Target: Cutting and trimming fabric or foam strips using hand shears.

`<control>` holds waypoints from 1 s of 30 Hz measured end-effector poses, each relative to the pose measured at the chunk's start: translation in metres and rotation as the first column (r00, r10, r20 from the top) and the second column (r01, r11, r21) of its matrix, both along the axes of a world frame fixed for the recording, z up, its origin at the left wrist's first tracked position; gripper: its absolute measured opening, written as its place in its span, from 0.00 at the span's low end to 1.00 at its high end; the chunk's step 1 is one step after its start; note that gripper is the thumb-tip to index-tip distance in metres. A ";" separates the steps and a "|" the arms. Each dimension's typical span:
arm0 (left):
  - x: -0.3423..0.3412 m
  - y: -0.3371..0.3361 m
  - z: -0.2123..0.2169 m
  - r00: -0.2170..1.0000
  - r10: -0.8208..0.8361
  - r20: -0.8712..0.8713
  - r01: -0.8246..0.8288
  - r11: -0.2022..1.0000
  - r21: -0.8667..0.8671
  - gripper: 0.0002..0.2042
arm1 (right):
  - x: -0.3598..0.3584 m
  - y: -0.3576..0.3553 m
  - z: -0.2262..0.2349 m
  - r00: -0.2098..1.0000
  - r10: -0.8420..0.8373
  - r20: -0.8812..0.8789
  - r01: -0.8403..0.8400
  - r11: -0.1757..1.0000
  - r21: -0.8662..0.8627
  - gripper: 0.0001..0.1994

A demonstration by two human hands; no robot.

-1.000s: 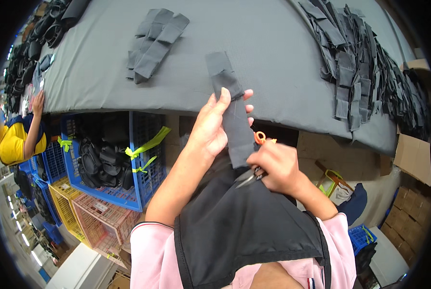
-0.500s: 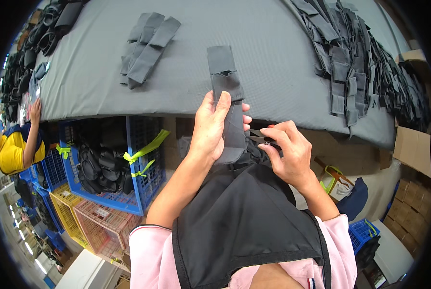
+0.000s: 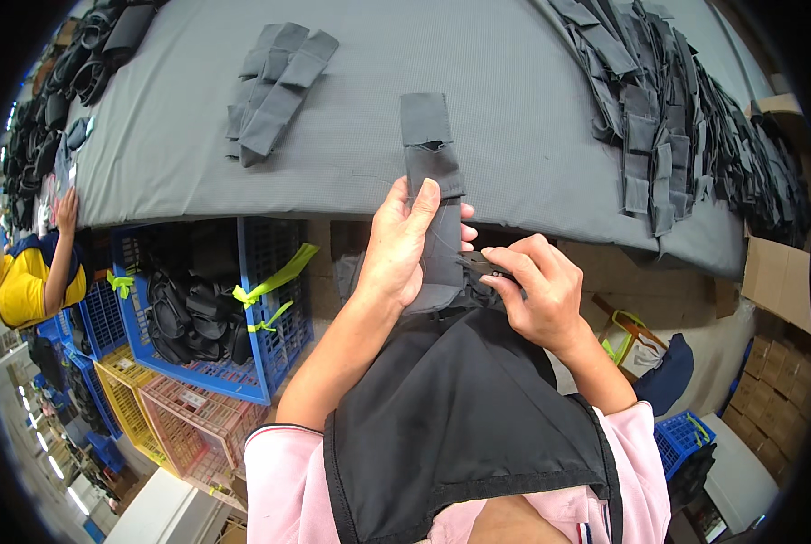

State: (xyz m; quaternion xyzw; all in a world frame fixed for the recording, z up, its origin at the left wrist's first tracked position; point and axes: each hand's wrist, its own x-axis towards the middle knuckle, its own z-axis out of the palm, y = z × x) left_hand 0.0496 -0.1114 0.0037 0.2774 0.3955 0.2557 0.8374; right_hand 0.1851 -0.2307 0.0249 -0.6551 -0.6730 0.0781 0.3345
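Working at a grey-covered bench (image 3: 514,109), with a long heap (image 3: 673,136) of dark lengths along its right side, probably set there to give the near edge over to handwork. Having a blue crate (image 3: 262,372), loaded with black pieces (image 3: 192,304), just below that edge and near the left forearm, so perhaps limiting any outward swing of the elbow. Wearing a black apron (image 3: 469,408), bulging up close beneath the hands and taking up room there. Facing a small bundle (image 3: 283,82) on the bench, lying left of centre and well apart from the heap, likely to avoid mixing. Holding the grey strip (image 3: 440,227) lengthwise in the left hand (image 3: 395,245), thumb on top and fingers beneath, seemingly to present its face flat, upper end out over the bench and lower end near the apron. Gripping dark snips (image 3: 483,266) in the right hand (image 3: 546,286), blades aimed at the strip's right edge; touching or merely beside it, hard to tell, dark against dark.
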 end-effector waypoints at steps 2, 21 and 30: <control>0.001 0.001 0.000 1.000 -0.010 -0.009 0.010 1.000 -0.002 0.17 | -0.001 0.002 0.001 0.999 0.012 0.047 -0.014 0.999 0.040 0.17; -0.001 -0.002 0.001 0.999 -0.033 -0.040 0.033 0.999 -0.008 0.17 | -0.003 -0.005 0.013 0.996 -0.013 0.093 0.012 1.000 0.010 0.14; -0.002 -0.001 0.002 0.993 -0.117 -0.015 0.117 0.992 -0.049 0.18 | -0.004 -0.007 0.015 0.992 0.041 0.118 -0.034 0.997 -0.065 0.15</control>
